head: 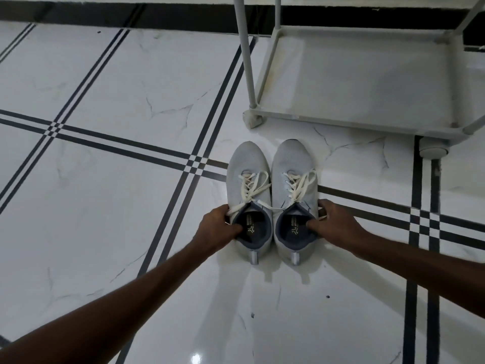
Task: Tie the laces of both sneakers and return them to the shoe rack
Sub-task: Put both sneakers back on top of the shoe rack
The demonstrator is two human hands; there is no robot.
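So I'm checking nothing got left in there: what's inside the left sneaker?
Inside the left sneaker shows a dark insole with a pale printed logo, plus the left hand thumb hooked over the collar. The toe end is covered by the upper, so unseen.

Glossy white marble floor (pixel 110 82), dark stripes (pixel 126 147)

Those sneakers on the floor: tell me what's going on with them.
A person is gripping a pair of light grey sneakers by their collars, the left hand on the left sneaker and the right hand on the right sneaker. Both stand side by side on the tiled floor, toes toward the shoe rack. The laces lie loose rather than in neat bows, and the rack's bottom shelf holds nothing.
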